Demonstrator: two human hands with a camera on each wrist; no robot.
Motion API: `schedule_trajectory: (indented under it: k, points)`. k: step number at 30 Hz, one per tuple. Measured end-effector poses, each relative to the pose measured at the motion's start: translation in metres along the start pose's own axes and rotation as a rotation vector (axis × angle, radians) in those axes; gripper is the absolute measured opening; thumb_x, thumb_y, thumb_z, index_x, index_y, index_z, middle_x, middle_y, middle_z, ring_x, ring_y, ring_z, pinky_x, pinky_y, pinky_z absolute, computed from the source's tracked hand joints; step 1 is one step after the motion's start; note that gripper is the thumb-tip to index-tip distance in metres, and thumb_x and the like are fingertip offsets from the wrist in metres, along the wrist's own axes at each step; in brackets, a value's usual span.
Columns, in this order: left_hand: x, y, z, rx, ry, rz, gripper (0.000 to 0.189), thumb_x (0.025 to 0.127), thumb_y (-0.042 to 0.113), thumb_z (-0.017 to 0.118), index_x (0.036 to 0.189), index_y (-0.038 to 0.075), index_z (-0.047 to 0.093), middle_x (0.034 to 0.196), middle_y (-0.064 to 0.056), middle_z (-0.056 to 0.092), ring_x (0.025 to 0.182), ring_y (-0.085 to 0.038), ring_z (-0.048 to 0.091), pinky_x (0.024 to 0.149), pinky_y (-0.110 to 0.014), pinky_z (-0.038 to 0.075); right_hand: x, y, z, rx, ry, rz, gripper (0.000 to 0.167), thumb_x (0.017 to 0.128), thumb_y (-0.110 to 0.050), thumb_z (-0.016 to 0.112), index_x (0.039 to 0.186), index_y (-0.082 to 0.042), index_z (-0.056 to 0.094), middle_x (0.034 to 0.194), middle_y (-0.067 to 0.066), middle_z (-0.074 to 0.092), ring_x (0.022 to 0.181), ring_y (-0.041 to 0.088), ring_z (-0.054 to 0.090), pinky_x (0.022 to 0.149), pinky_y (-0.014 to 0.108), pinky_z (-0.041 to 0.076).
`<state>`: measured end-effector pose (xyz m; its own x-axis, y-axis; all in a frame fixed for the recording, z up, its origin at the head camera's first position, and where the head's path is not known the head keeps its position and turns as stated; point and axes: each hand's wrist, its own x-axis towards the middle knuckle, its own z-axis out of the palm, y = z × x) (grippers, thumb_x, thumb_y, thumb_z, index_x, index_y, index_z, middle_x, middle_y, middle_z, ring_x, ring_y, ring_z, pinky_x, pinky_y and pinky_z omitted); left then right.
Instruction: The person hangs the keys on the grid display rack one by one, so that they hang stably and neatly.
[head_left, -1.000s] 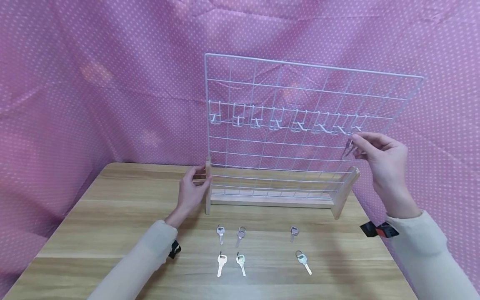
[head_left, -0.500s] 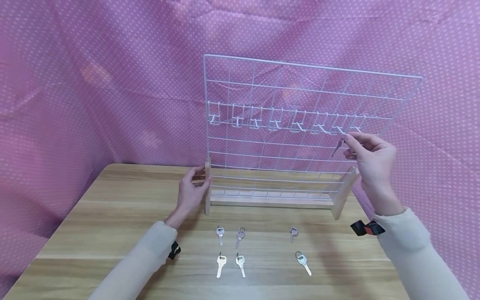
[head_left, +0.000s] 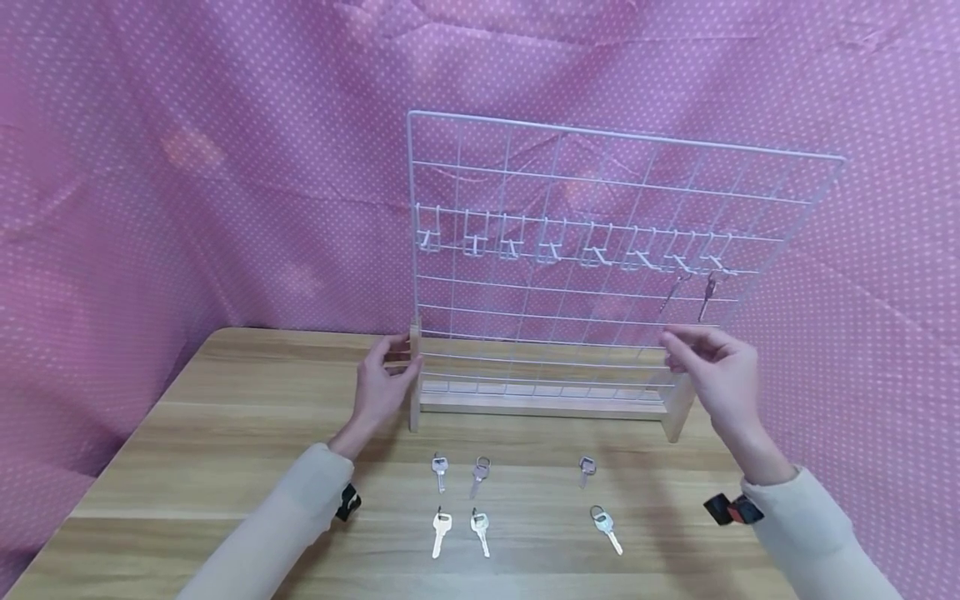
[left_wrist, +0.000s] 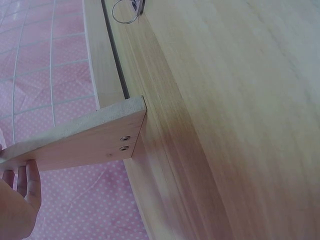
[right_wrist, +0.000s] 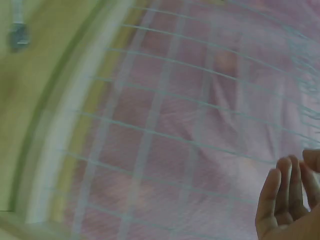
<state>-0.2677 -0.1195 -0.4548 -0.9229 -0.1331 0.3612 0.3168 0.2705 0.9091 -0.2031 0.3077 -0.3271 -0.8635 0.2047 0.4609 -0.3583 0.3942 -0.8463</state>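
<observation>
A white wire grid rack (head_left: 615, 132) with a row of hooks stands on wooden feet. Its left wooden post (left_wrist: 95, 132) is pinched between the thumb and fingers of my left hand (head_left: 382, 383). On the two rightmost hooks hang a key (head_left: 672, 293) and another key (head_left: 708, 297). Below them, in front of the grid's lower right part, my right hand (head_left: 716, 371) is in the air with loosely bent fingers and nothing in it. The right wrist view shows these fingers (right_wrist: 282, 192) slightly blurred, apart from the wires.
Several keys lie on the wooden table (head_left: 225, 433) in front of the rack, among them a silver key (head_left: 606, 531) with a ring and a key (head_left: 587, 469) behind it. A pink dotted cloth (head_left: 262, 208) hangs behind the table.
My right hand has let go of a key, which now hangs on the second hook from the right, and has moved down. My left hand stays on the post.
</observation>
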Motion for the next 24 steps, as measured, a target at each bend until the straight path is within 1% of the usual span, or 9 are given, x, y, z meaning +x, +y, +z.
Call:
schedule_trajectory:
  k: [2,4,5,8,10,12,17,20,24]
  points:
    - [0.000,0.000,0.000,0.001,0.001,0.001,0.042,0.095,0.001,0.074,0.134,-0.001,0.062,0.128,-0.025,0.069,0.115,-0.042,0.069,0.101,-0.051,0.064,-0.011,0.012,0.000,-0.089,-0.079,-0.014,0.019,0.094,-0.006,0.078,0.110,0.004,0.076,0.081,-0.023,0.075,0.065,0.001,0.069,0.064,0.014,0.060]
    - [0.000,0.000,0.000,0.001,0.000,0.003,0.042,0.095,0.001,0.074,0.134,-0.001,0.062,0.128,-0.025,0.069,0.114,-0.042,0.069,0.100,-0.051,0.064,-0.023,0.024,-0.001,-0.159,-0.166,-0.017,0.021,0.095,-0.009,0.078,0.112,0.004,0.075,0.082,-0.021,0.074,0.066,0.001,0.067,0.060,0.016,0.059]
    - [0.000,-0.001,0.000,0.004,0.000,0.004,0.041,0.095,0.001,0.074,0.134,-0.001,0.062,0.128,-0.025,0.069,0.114,-0.042,0.069,0.100,-0.051,0.064,-0.029,0.030,-0.001,-0.192,-0.207,-0.016,0.022,0.095,-0.010,0.078,0.113,0.003,0.076,0.083,-0.019,0.075,0.067,0.001,0.067,0.059,0.017,0.058]
    - [0.001,-0.002,0.000,0.010,-0.002,0.013,0.041,0.095,0.002,0.074,0.134,-0.001,0.061,0.128,-0.025,0.069,0.114,-0.042,0.069,0.100,-0.051,0.064,-0.048,0.050,0.001,-0.242,-0.335,-0.006,0.020,0.095,-0.012,0.078,0.111,-0.002,0.077,0.088,-0.004,0.079,0.069,0.002,0.065,0.058,0.020,0.057]
    - [0.001,-0.001,-0.001,0.013,-0.005,0.018,0.041,0.096,0.004,0.074,0.134,-0.001,0.061,0.128,-0.024,0.069,0.114,-0.042,0.069,0.100,-0.051,0.064,-0.060,0.064,0.003,-0.252,-0.420,-0.005,0.018,0.094,-0.012,0.079,0.110,-0.004,0.078,0.092,0.005,0.081,0.071,0.001,0.065,0.060,0.021,0.059]
    - [0.001,-0.001,-0.001,0.017,-0.010,0.020,0.041,0.096,0.005,0.074,0.135,0.000,0.061,0.128,-0.024,0.069,0.114,-0.042,0.069,0.100,-0.051,0.064,-0.072,0.076,0.004,-0.245,-0.515,-0.015,0.019,0.093,-0.012,0.079,0.109,-0.003,0.077,0.095,0.010,0.080,0.075,0.002,0.066,0.064,0.021,0.060]
    - [0.001,-0.001,-0.002,-0.002,-0.023,0.020,0.042,0.096,0.003,0.074,0.135,0.000,0.061,0.128,-0.024,0.068,0.115,-0.043,0.068,0.101,-0.054,0.063,-0.096,0.101,0.005,-0.224,-0.718,-0.050,0.021,0.093,-0.013,0.079,0.110,-0.001,0.076,0.094,0.007,0.077,0.080,0.000,0.065,0.066,0.021,0.060]
    - [0.002,-0.002,-0.002,-0.010,-0.024,0.018,0.041,0.096,0.004,0.074,0.135,-0.001,0.061,0.129,-0.025,0.068,0.116,-0.043,0.068,0.101,-0.054,0.063,-0.105,0.112,0.007,-0.211,-0.793,-0.074,0.022,0.091,-0.013,0.081,0.109,-0.002,0.076,0.091,0.007,0.076,0.080,0.001,0.066,0.067,0.022,0.062]
    - [0.001,-0.002,-0.002,-0.004,-0.024,0.011,0.041,0.097,0.005,0.074,0.135,0.000,0.061,0.129,-0.024,0.069,0.116,-0.040,0.068,0.101,-0.053,0.063,-0.112,0.123,0.009,-0.219,-0.853,-0.072,0.023,0.088,-0.016,0.084,0.107,-0.005,0.077,0.090,0.007,0.076,0.080,-0.001,0.065,0.068,0.021,0.061]
